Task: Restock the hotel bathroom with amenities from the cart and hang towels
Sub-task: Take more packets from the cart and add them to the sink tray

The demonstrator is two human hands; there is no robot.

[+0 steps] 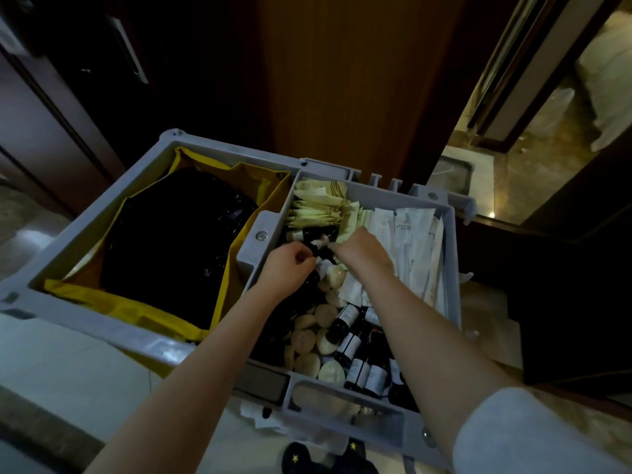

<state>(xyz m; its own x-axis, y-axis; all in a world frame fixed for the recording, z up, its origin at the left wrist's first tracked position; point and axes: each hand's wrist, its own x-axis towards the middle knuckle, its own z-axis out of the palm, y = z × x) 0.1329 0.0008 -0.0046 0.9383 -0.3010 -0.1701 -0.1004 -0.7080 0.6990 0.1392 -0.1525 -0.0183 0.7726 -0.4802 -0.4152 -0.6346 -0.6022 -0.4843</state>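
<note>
Inside the grey plastic cart tray (345, 401), among round cream soaps (326, 314) and long white sachets (415, 248), a small dark white-capped bottle (317, 247) is pinched by the curled fingers of the left hand (290, 265); the right hand (363, 250) is curled just beside it, its hold not being discernible.

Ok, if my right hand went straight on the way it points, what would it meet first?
Your right hand points left and away, so it would first meet the dark bottles just ahead of it. It may already touch one; depth is unclear.
</note>
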